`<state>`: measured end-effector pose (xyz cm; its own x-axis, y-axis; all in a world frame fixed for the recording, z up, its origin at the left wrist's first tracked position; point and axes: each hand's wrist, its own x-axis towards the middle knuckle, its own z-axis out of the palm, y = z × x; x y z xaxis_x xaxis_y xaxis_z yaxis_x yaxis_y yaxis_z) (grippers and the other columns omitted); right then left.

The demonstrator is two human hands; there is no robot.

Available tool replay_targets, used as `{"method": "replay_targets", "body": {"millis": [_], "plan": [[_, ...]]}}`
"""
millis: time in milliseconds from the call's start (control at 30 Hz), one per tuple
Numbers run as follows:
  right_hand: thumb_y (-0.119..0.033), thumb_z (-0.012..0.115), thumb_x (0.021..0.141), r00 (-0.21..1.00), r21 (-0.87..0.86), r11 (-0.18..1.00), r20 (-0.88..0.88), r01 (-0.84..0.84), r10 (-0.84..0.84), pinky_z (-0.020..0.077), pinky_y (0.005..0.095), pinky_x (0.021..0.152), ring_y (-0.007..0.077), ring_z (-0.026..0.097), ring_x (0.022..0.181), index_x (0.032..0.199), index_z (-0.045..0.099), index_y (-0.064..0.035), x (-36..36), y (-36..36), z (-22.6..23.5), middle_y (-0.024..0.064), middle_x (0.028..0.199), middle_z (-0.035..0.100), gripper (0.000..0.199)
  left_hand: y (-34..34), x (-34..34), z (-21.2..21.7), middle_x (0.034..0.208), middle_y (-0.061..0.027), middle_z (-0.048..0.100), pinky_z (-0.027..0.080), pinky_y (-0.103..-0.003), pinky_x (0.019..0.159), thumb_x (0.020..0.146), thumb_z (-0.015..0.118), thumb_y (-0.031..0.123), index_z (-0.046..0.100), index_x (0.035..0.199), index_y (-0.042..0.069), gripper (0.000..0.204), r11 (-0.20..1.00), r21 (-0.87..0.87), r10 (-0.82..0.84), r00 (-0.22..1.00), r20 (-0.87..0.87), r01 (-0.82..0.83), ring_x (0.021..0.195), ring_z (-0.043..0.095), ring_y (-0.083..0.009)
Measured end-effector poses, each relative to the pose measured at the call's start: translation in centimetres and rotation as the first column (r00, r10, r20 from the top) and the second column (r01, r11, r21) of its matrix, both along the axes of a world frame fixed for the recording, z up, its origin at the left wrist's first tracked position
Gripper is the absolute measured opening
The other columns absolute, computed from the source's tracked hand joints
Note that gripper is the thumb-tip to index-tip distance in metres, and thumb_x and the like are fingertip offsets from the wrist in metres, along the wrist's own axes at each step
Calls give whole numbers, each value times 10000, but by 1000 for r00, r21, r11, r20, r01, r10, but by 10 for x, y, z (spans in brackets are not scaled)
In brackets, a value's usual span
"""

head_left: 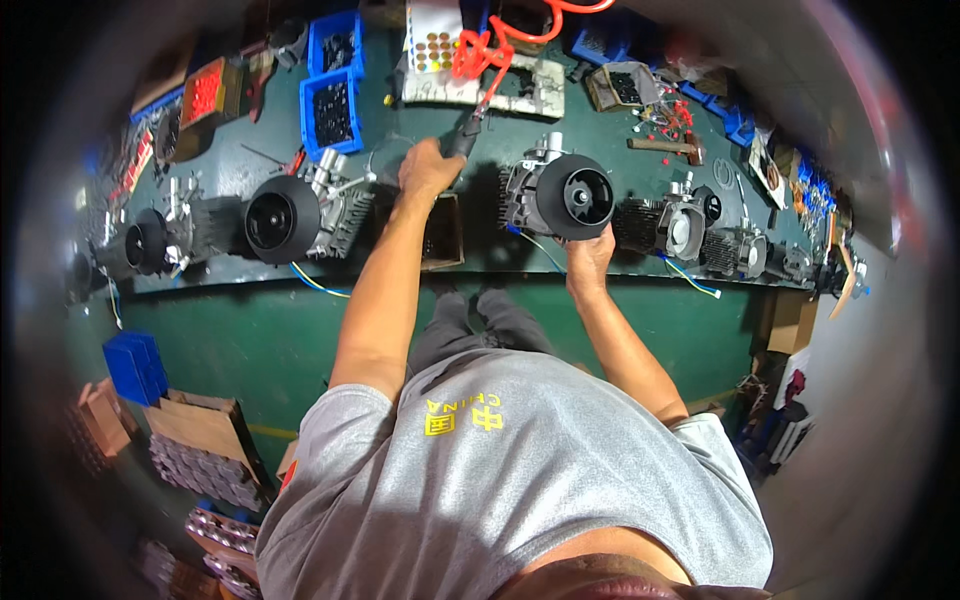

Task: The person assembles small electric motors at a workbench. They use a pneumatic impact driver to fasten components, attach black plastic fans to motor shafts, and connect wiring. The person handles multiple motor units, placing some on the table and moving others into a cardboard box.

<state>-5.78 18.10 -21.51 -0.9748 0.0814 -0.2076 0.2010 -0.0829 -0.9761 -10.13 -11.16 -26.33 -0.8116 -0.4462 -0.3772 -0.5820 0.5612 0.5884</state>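
My left hand (428, 168) is closed round a dark air tool (464, 137), whose upper end joins a red coiled hose (484, 52). What the tool's working end looks like is hidden by the hand. My right hand (590, 256) grips the lower edge of a black round fan housing (575, 197) on a finned metal motor unit (516, 196); its fingers are partly hidden under the housing. Between my arms, at the bench's front edge, sits an open wooden box (456, 233). A similar motor unit (283, 219) stands left of my left forearm.
More finned units (680, 228) line the green bench (240, 150) on both sides, with wires over the front edge. Behind are blue bins (331, 110) of black parts, a white block (545, 88), a hammer (668, 147) and an open carton (620, 86). Cartons (205, 425) stand on the floor at left.
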Motion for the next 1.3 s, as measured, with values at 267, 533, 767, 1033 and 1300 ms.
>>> {"method": "replay_targets", "body": {"millis": [267,533,767,1033,1300], "plan": [[-142,814,854,995,248,969,-96,6,18,495,318,846,140,612,924,1017,642,-2,-6,-4,-7,61,979,683,275,-15,-38,-74,810,-154,717,544,-402,624,688,866,272,720,923,-47,422,915,402,-22,991,130,-33,675,688,-264],[-153,829,800,974,268,948,-189,171,-122,508,390,855,290,647,943,987,679,11,-9,-7,-21,161,975,677,290,18,-15,126,709,-44,612,496,-285,472,813,779,100,620,927,11,215,808,589,174,964,-202,-22,540,588,-131],[-108,822,754,979,265,950,-165,164,-124,510,427,860,357,635,945,994,665,4,-4,-12,-1,191,996,636,308,14,3,276,1077,-136,598,527,-436,950,926,709,151,502,1412,47,538,85,895,285,850,-444,439,1016,598,-245],[-129,822,756,986,206,966,-93,154,-137,499,451,919,378,620,1040,1040,651,-14,-4,-8,0,192,1073,621,351,86,-26,296,1171,-131,657,488,-486,1059,861,693,0,616,1263,65,415,319,735,375,633,-678,598,1044,642,-251],[-157,823,775,992,198,972,-53,123,-115,499,449,922,363,615,1068,1042,646,-26,-2,-8,-1,162,1091,612,346,136,-41,268,1081,-97,665,560,-469,955,853,710,-24,613,1184,70,358,623,605,281,581,-764,496,1035,646,-212]]}}
